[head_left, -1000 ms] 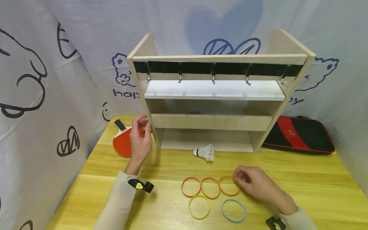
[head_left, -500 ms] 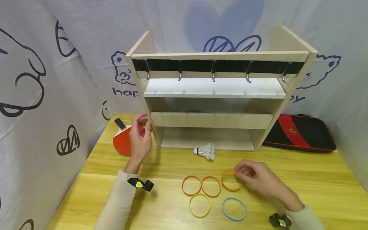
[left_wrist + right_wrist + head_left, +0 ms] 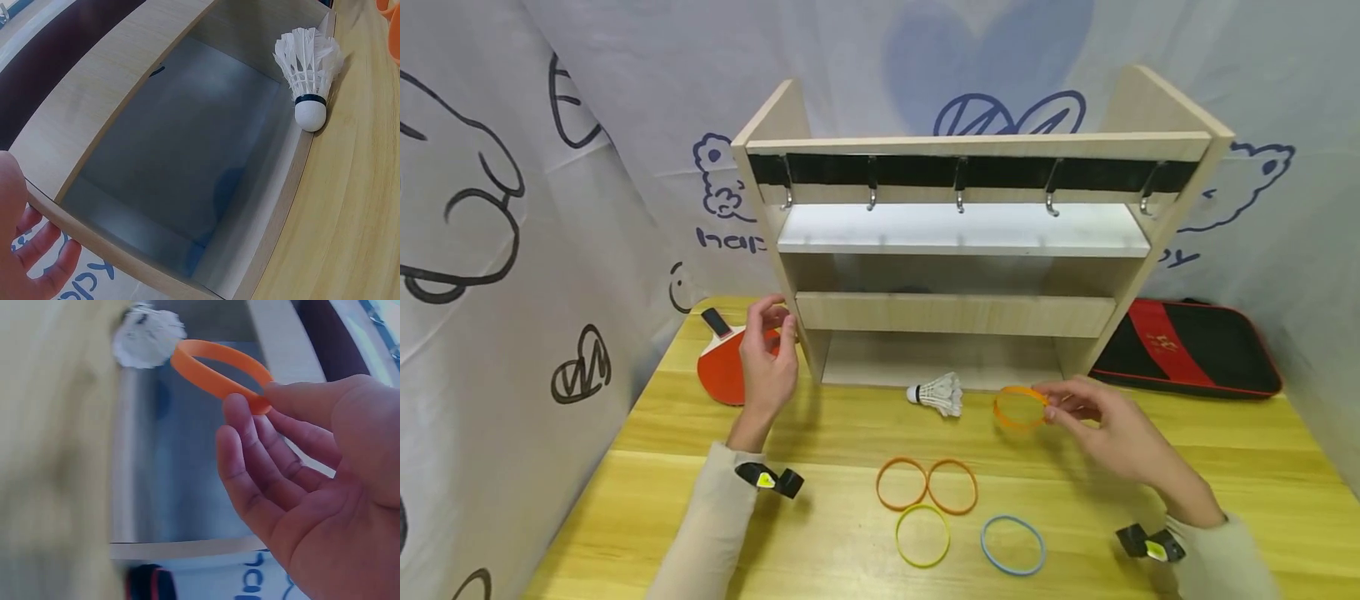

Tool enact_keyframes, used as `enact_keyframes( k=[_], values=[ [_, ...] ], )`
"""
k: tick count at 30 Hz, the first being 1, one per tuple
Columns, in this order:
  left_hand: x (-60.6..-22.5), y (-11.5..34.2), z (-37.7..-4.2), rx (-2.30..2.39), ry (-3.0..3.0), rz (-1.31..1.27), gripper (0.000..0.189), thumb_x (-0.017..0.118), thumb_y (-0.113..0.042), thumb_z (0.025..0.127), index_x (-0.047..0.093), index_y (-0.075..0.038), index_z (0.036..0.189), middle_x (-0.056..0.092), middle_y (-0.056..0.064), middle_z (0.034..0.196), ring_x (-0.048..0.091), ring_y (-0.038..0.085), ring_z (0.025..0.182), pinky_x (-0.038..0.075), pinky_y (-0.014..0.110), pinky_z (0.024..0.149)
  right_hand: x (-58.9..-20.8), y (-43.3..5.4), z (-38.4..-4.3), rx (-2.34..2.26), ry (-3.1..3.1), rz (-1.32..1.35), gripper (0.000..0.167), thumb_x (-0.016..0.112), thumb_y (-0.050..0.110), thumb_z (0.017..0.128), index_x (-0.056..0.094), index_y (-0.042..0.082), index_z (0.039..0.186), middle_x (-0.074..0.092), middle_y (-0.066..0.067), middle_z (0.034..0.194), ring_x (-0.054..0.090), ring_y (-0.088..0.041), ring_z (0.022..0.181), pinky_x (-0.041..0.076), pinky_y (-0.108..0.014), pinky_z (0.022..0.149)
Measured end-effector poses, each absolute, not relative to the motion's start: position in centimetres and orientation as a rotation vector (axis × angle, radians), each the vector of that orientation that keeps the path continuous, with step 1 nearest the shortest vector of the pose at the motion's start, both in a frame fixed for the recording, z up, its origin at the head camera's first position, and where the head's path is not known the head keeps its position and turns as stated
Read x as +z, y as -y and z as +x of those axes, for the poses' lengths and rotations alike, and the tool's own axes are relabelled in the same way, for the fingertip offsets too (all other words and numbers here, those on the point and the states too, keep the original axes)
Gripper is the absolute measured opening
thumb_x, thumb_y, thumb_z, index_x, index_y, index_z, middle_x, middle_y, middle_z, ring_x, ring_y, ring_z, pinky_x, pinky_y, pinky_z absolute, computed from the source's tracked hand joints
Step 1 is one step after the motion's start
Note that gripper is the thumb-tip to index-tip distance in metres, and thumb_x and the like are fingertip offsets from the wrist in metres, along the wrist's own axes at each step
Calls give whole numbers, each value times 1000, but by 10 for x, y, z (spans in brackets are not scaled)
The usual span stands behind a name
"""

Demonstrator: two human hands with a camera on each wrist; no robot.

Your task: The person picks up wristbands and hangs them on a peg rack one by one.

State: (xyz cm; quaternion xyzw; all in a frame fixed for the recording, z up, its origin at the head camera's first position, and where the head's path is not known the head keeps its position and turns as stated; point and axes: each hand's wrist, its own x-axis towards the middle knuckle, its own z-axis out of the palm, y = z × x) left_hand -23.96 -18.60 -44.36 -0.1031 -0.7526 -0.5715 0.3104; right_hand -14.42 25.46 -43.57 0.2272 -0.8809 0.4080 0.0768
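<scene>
My right hand (image 3: 1120, 425) pinches an orange silicone wristband (image 3: 1021, 408) between thumb and fingertips, raised above the table in front of the wooden shelf unit (image 3: 955, 315). The right wrist view shows the same orange band (image 3: 215, 369) tilted, its loop free. At the shelf's left side panel my left hand (image 3: 767, 358) stands with relaxed, bent fingers; in the left wrist view its fingertips (image 3: 65, 259) lie along the panel's outer side. On the table lie two orange wristbands (image 3: 901, 484), touching each other, a yellow wristband (image 3: 922, 536) and a blue wristband (image 3: 1012, 545).
A shuttlecock (image 3: 938, 395) lies by the shelf's bottom front edge. Several metal hooks (image 3: 959, 198) hang along the black strip at the top. A red table tennis bat (image 3: 719, 371) lies left, partly behind my hand. A black and red case (image 3: 1217, 350) sits at right.
My right hand has picked up the rightmost orange wristband and carried it upward and away toward the shelf. My left hand stays by the side panel.
</scene>
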Motion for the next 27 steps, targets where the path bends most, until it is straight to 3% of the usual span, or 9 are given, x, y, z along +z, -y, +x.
enact_keyframes(
  k=[7, 13, 17, 20, 27],
  values=[
    [-445, 188, -240, -1518, 1978, -277, 30, 59, 1, 109, 58, 6, 139, 65, 27, 117, 64, 14, 104, 59, 13, 84, -411, -253, -155, 1267, 2479, 687, 38, 79, -9, 93, 78, 8, 126, 75, 8, 106, 73, 2, 91, 60, -10, 83],
    [-443, 189, -239, -1519, 1990, -286, 31, 59, 3, 108, 57, 7, 139, 65, 29, 118, 64, 14, 104, 60, 13, 84, -384, -256, -160, 1325, 2367, 696, 40, 78, -16, 90, 76, 2, 125, 76, 2, 105, 74, 0, 89, 61, -11, 83],
    [-441, 188, -239, -1524, 1994, -294, 32, 59, 1, 109, 57, 6, 140, 66, 28, 119, 64, 17, 104, 60, 13, 84, -362, -266, -164, 1295, 2286, 695, 43, 76, -23, 88, 74, -4, 126, 76, 7, 108, 75, 0, 90, 60, -10, 83],
    [-441, 188, -240, -1522, 1992, -295, 31, 58, 1, 109, 57, 6, 140, 66, 28, 119, 64, 16, 104, 60, 12, 84, -347, -274, -166, 1296, 2213, 683, 40, 73, -24, 89, 72, -10, 126, 76, 9, 113, 75, -1, 94, 60, -9, 86],
    [-442, 188, -239, -1518, 1989, -304, 31, 59, 2, 109, 56, 7, 139, 65, 29, 118, 63, 8, 103, 60, 12, 84, -318, -280, -172, 1480, 2008, 680, 36, 69, -22, 93, 67, -19, 129, 79, 1, 118, 78, -7, 104, 60, -11, 91]
  ],
)
